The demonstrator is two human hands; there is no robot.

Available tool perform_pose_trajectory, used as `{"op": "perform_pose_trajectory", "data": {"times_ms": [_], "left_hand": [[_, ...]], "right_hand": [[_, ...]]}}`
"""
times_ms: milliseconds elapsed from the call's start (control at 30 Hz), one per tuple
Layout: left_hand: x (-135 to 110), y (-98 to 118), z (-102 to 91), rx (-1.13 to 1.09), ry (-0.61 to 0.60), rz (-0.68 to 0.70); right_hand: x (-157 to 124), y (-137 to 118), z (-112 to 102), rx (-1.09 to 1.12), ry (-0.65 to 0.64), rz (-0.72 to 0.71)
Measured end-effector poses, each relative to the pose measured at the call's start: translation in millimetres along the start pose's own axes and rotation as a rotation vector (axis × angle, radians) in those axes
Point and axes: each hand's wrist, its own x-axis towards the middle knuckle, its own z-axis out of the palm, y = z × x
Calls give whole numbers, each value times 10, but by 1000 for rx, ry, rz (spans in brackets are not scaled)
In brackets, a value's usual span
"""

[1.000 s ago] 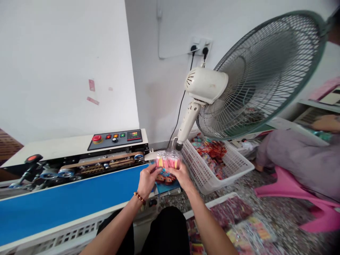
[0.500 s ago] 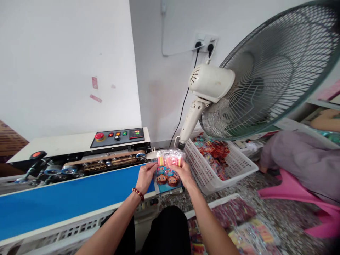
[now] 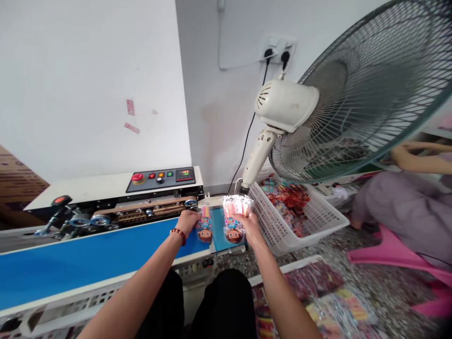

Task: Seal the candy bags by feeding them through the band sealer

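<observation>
At the right end of the blue conveyor belt (image 3: 141,252), my left hand (image 3: 187,222) pinches the left edge of a clear candy packet (image 3: 205,228) with a cartoon face and pink-yellow sticks inside. The packet lies near the mouth of the band sealer (image 3: 160,207). My right hand (image 3: 250,227) grips a small stack of similar candy packets (image 3: 233,230) over the blue end plate (image 3: 219,235), its thumb across the front. A gap separates the two hands. How many packets are in the stack I cannot tell.
A control panel (image 3: 160,180) with a red stop button tops the sealer. A large fan (image 3: 287,106) leans in at the right. Below are a white basket (image 3: 271,230) of packets and bagged sticks (image 3: 339,306). A co-worker sits on a pink stool (image 3: 391,256).
The packets were side by side between both hands. Now my left hand has drawn one packet left, toward the sealer, while my right hand keeps the rest slightly to the right.
</observation>
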Motion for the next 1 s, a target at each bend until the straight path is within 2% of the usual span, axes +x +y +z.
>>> {"op": "perform_pose_trajectory", "data": {"times_ms": [200,333,433,533,633,733,867,933,1000], "left_hand": [[115,-54,-135,44,45,-19],[142,-134,-417,153,104,-4],[93,-238,-643,285,139,55],[33,-354,-795,321,183,107],[6,-455,-947,297,275,128],[-50,-565,-1189,239,324,160],[-321,-697,-1514,136,342,294],[-501,-693,-1562,15,312,369],[-635,-617,-1504,-156,256,422]], "right_hand": [[-12,-3,52,-23,-8,-7],[-57,-16,141,-2,-22,-1],[-77,-14,212,8,-20,-1],[-77,-14,260,30,-8,19],[-74,-31,285,40,-4,36],[-78,-44,291,36,-11,49],[-73,-17,272,64,-18,34],[-67,3,260,74,-18,35],[-70,11,253,72,-13,38]]}}
